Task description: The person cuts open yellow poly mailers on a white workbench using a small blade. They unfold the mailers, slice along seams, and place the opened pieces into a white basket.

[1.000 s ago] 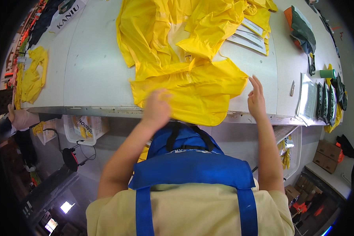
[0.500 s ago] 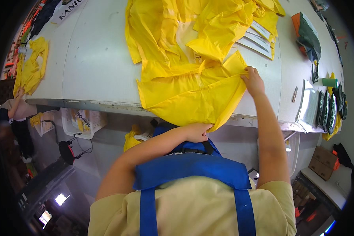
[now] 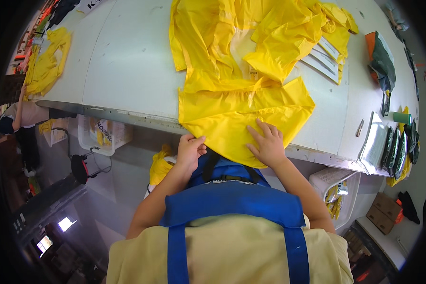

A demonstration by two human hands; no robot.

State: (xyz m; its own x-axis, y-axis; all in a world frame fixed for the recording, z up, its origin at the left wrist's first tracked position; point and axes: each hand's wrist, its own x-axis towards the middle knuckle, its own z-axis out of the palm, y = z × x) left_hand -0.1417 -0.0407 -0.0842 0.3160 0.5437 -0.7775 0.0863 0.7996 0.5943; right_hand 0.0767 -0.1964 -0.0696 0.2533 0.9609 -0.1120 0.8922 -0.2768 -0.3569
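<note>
A yellow waterproof jacket [image 3: 232, 102] lies spread on the white table, its rounded, gathered end hanging over the front edge toward me. Thumb and fingers of my left hand [image 3: 190, 150] pinch the left side of that end, just off the table's edge. My right hand [image 3: 268, 143] rests on the fabric near its lower rim, fingers apart and stretched out. Folds and loose sleeves are bunched on the far part of the jacket. Several white printed sheets or packets [image 3: 323, 61] lie partly under its right side.
To the right are a dark green and orange bag [image 3: 381, 64], a small cutter [image 3: 359, 128], clear plastic sleeves [image 3: 371, 142] and a green roll [image 3: 402, 118]. Baskets [image 3: 106, 137] hold yellow items below the table. At far left another person's arm [image 3: 20, 111] reaches a yellow garment [image 3: 47, 64].
My right hand has left the right corner of the fabric and come down onto its middle. My left hand has moved left to the fabric's left edge. The gathered end lies flatter and wider.
</note>
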